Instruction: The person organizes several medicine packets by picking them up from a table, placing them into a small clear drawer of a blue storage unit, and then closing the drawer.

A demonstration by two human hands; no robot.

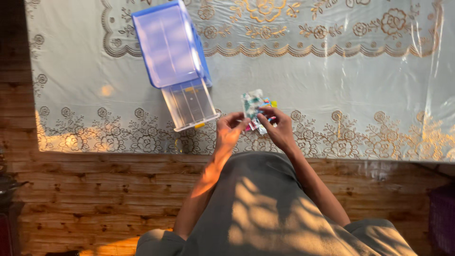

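Note:
My left hand and my right hand meet above the near edge of a table, both gripping a small clear packet with colourful bits inside. The left fingers pinch its lower left edge. The right fingers hold its right side. To the left of the hands lies a blue plastic drawer box with its clear drawer pulled out toward me; the drawer looks nearly empty.
The table carries a pale cloth with gold floral lace print under a clear cover. A wooden plank floor lies below. A dark purple crate stands at the right edge. My grey-clad lap fills the bottom centre.

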